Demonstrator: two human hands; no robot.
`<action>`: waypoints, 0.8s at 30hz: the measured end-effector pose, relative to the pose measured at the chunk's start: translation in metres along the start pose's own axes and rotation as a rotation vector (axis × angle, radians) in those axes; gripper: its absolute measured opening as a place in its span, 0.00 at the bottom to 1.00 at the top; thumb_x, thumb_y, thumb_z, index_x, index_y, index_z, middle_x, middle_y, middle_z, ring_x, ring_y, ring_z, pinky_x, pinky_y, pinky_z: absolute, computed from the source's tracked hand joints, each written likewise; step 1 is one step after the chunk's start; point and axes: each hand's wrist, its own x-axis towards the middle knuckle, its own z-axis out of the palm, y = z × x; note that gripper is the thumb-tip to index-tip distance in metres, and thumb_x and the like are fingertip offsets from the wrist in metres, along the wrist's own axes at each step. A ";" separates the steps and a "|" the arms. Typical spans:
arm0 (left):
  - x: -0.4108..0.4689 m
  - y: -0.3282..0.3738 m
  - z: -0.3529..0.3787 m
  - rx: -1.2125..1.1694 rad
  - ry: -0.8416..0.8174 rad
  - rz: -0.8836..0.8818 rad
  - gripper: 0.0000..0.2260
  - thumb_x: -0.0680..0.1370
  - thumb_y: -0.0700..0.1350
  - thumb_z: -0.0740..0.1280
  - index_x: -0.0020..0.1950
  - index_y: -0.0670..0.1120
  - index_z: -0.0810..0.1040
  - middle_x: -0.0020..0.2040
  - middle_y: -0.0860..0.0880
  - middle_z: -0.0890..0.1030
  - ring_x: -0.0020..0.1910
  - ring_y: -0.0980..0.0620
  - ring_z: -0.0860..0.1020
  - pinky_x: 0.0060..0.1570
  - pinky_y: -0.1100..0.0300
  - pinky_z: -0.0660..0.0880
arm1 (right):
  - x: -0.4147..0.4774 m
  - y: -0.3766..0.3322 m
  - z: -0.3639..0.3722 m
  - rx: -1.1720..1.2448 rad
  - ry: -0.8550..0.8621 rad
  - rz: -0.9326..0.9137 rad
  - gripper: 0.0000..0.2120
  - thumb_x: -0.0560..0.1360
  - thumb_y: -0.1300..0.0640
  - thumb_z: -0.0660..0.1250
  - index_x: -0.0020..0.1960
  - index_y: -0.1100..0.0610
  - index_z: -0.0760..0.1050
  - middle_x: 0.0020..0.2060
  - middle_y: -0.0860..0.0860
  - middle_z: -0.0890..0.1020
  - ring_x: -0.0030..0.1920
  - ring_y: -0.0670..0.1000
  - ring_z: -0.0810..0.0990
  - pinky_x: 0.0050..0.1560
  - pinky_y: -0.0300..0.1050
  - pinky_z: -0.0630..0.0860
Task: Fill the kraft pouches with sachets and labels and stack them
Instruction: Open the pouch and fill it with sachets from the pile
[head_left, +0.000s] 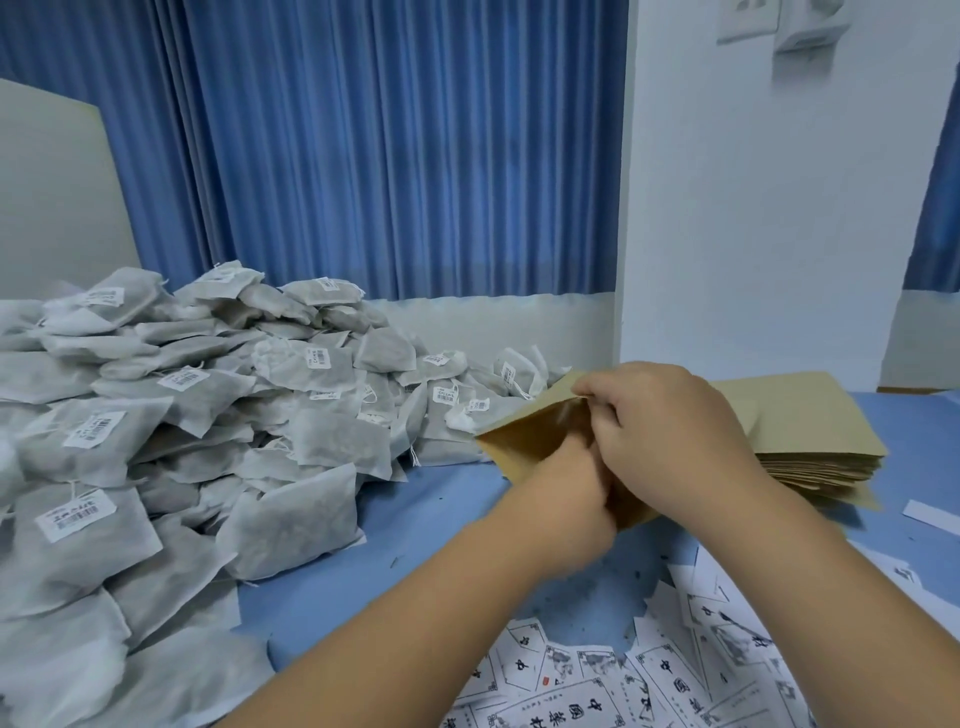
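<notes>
Below the wrists, printed labels (618, 686) lie scattered on the blue table (426, 499). Left hand (566, 499) grips the lower edge of a kraft pouch (524, 436) with curled fingers. Right hand (670, 415) pinches its upper edge, fingertips bent over the mouth. Just right of those fingers sits the stack of flat pouches (810, 410). Left of the fingers and beyond them, sachets (208, 415) are heaped before a blue curtain (389, 156).

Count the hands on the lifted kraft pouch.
2. The left hand holds the kraft pouch at its lower part; the right hand pinches its upper edge. No other hands are in view.
</notes>
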 end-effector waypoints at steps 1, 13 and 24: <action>-0.008 -0.003 0.000 0.103 -0.046 -0.051 0.23 0.77 0.38 0.62 0.71 0.39 0.63 0.67 0.38 0.67 0.54 0.42 0.74 0.47 0.56 0.72 | 0.000 0.000 0.001 0.000 -0.009 0.004 0.12 0.75 0.58 0.59 0.50 0.49 0.80 0.47 0.49 0.82 0.47 0.56 0.78 0.44 0.46 0.75; -0.114 -0.089 -0.056 0.412 0.130 -0.766 0.18 0.74 0.46 0.67 0.65 0.52 0.75 0.60 0.47 0.74 0.58 0.42 0.74 0.53 0.48 0.72 | -0.002 0.003 0.005 0.080 -0.129 0.069 0.15 0.73 0.58 0.62 0.53 0.42 0.81 0.51 0.41 0.82 0.51 0.50 0.78 0.43 0.43 0.72; -0.129 -0.123 -0.044 0.506 -0.318 -1.053 0.17 0.76 0.54 0.66 0.61 0.48 0.72 0.58 0.49 0.77 0.60 0.45 0.72 0.59 0.48 0.71 | -0.002 0.008 0.010 0.137 -0.183 0.113 0.16 0.72 0.57 0.64 0.53 0.40 0.81 0.51 0.41 0.82 0.49 0.48 0.78 0.45 0.42 0.73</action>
